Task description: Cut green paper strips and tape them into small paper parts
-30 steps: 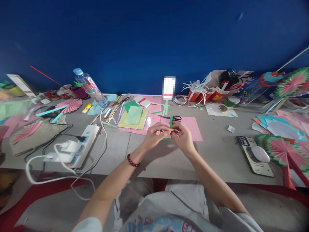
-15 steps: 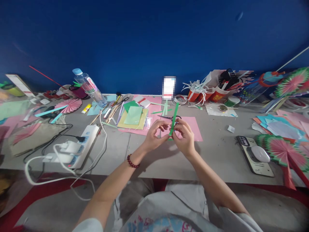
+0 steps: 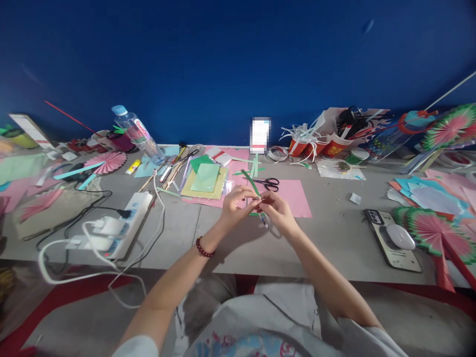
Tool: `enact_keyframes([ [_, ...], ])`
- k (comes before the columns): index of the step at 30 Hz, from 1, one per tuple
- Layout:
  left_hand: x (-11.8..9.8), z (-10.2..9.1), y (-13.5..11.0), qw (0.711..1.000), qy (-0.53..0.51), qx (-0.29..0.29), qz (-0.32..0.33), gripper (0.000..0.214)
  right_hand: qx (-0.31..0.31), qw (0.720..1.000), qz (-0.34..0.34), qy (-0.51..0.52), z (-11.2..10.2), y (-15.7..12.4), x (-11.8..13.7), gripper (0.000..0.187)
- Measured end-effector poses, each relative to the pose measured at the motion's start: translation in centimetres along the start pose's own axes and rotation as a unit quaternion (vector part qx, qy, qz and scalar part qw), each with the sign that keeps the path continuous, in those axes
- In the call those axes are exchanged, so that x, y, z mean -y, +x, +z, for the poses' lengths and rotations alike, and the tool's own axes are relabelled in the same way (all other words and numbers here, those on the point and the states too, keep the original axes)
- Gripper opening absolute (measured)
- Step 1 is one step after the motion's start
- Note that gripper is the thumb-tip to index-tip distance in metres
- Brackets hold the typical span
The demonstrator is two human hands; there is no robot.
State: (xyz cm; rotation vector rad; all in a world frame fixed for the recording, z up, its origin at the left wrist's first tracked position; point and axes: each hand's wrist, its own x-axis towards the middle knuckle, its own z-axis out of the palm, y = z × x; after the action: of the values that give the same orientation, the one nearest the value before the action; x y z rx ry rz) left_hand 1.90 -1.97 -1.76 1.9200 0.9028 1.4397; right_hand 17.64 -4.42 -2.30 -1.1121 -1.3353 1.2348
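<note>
A narrow green paper strip point(image 3: 250, 182) rises from between my two hands, tilted up to the left. My left hand point(image 3: 238, 204) pinches its lower end, fingers curled inward. From the other side, my right hand point(image 3: 278, 212) closes on the same end, its fingertips meeting those of the left. Beneath the hands lies a pink paper sheet point(image 3: 295, 196). Black-handled scissors point(image 3: 270, 184) rest just beyond my fingers. Below the fingertips shows a small patterned piece point(image 3: 264, 220), too small to name, partly covered by the right hand.
A stack of coloured paper point(image 3: 205, 177) lies to the left, near a clear bottle point(image 3: 139, 134). Farther left sits a power strip point(image 3: 130, 223) with cables. Red paper cups point(image 3: 332, 146) stand at the back right. A phone point(image 3: 390, 243) and pleated paper fans point(image 3: 439, 230) occupy the right side.
The green strip has swung from nearly upright to leaning left. My right hand has moved slightly left and down, uncovering the scissors' handles. The fingertips have come together.
</note>
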Motion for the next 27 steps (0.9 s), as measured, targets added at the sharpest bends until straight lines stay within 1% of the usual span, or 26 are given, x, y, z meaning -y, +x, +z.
enact_keyframes([
  [1,0.00,0.07,-0.01,1.000,-0.018,0.002,-0.022,0.006,0.002,1.000,0.025,0.017,-0.05,0.04,0.13,0.013],
  [3,0.00,0.23,-0.08,0.996,-0.056,0.007,-0.075,0.009,0.000,0.998,0.047,0.046,-0.10,0.09,0.50,0.012],
  [7,0.01,0.54,-0.27,0.975,-0.106,-0.002,-0.197,0.016,-0.007,0.997,0.057,0.057,0.00,0.16,0.85,0.013],
  [9,0.07,0.63,-0.32,0.967,-0.123,-0.013,-0.225,0.019,-0.013,0.998,0.059,0.037,0.06,0.19,0.65,0.014],
  [14,0.24,0.64,-0.30,0.956,-0.150,-0.034,-0.249,0.019,-0.027,0.999,0.028,-0.020,0.05,0.15,0.12,0.019],
  [18,0.32,0.66,-0.31,0.953,-0.161,-0.029,-0.253,0.018,-0.036,0.997,0.013,-0.068,-0.02,-0.01,0.27,0.018],
  [20,0.33,0.70,-0.30,0.950,-0.172,-0.029,-0.261,0.019,-0.028,0.997,0.012,-0.065,-0.01,-0.03,0.32,0.019],
  [23,0.25,0.72,-0.22,0.943,-0.186,-0.045,-0.274,0.019,-0.010,0.999,-0.006,-0.038,0.07,-0.02,0.37,0.021],
  [27,0.05,0.58,0.00,0.944,-0.195,-0.060,-0.260,0.017,0.007,0.999,-0.027,-0.029,0.16,-0.15,0.57,0.026],
])
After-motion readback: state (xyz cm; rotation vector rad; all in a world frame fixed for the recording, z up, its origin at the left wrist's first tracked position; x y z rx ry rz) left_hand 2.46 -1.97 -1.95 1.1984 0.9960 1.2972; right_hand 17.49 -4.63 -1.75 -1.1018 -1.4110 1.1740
